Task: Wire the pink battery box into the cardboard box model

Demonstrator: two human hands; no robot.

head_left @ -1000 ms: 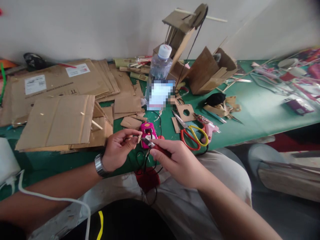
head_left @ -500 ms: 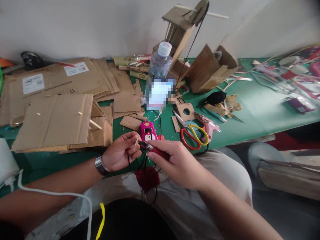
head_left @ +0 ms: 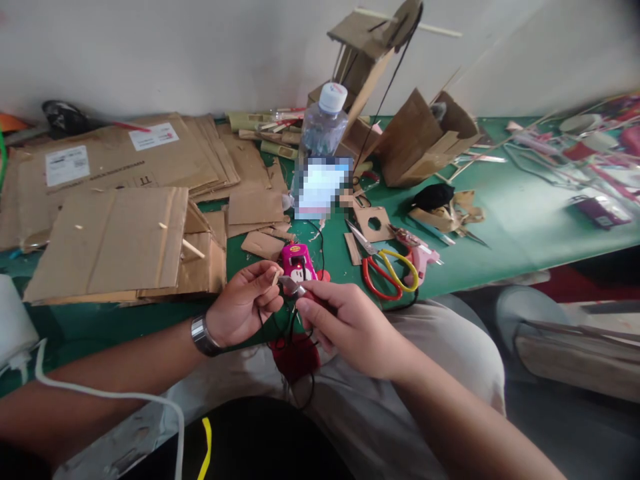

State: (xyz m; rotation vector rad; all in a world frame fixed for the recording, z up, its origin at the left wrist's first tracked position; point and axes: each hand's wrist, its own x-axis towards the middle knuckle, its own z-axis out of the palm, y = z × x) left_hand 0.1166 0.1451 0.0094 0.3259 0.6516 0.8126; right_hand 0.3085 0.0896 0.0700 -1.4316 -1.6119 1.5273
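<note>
My left hand (head_left: 243, 303), a metal watch on its wrist, pinches a small cardboard piece (head_left: 275, 277) with a black cord hanging from it. My right hand (head_left: 345, 327) is closed round a red-handled cutter (head_left: 306, 294) whose metal tip touches that piece. Both hands hover over my lap at the table's front edge. A pink power strip (head_left: 296, 263) with a lit red switch lies just behind them. A red spool (head_left: 295, 357) with black cord sits on my lap below the hands.
Flat cardboard sheets (head_left: 115, 233) cover the green table (head_left: 515, 227) on the left. Red-and-yellow scissors (head_left: 387, 270) and a pink glue gun (head_left: 417, 257) lie right of the hands. A water bottle (head_left: 323, 143) and a cardboard model (head_left: 370, 53) stand behind. A white cable (head_left: 100, 393) crosses my left arm.
Both hands have dipped slightly lower and nearer my body; the cutter tip stays against the small piece held in my left fingers.
</note>
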